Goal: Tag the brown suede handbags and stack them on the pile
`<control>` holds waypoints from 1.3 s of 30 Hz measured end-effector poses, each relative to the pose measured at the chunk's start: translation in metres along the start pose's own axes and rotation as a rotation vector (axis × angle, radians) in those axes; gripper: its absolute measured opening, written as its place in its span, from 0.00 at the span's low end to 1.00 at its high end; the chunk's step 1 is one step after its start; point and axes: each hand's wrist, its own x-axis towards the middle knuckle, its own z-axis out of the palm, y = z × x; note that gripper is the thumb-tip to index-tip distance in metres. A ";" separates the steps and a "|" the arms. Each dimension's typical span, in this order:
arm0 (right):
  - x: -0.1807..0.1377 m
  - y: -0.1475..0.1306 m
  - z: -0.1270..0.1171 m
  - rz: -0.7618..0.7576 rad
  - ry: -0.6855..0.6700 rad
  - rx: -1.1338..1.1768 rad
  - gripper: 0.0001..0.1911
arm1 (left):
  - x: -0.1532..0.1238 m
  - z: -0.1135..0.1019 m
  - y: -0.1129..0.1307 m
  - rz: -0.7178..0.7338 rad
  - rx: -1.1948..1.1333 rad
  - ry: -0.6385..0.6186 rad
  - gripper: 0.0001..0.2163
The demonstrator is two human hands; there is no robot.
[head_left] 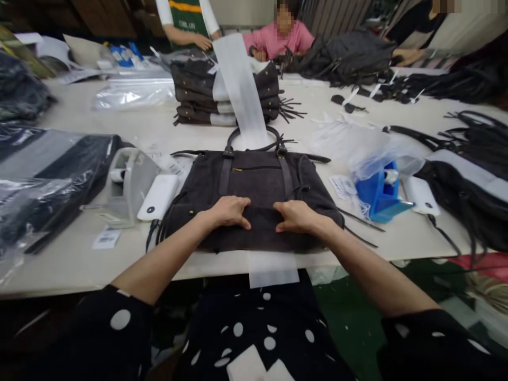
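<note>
A dark grey cloth handbag (pixel 257 185) lies flat on the table before me, its zip pocket facing up and its looped handles pointing away. My left hand (pixel 228 212) grips the fabric near the bag's front edge, left of the middle. To the right, my right hand (pixel 296 216) grips the same part, thumb and forefinger curled toward the left hand; the other fingertips are hidden. A strip of white foam sheet (pixel 273 269) sticks out from under the bag and hangs over the table edge. Beyond the handles, another long white strip (pixel 242 84) runs up over a stack of bags.
Stacked dark bags (pixel 190 87) stand behind. A clear tape dispenser (pixel 129 185) and white power bank (pixel 159 197) sit left; a blue dispenser (pixel 381 193) and another power bank (pixel 421 196) sit right. Plastic-wrapped bags (pixel 51 180) lie far left. Several people work across the table.
</note>
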 end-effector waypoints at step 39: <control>-0.068 -0.004 0.080 -0.204 0.665 -0.519 0.40 | -0.129 0.066 -0.015 -0.098 0.615 0.413 0.30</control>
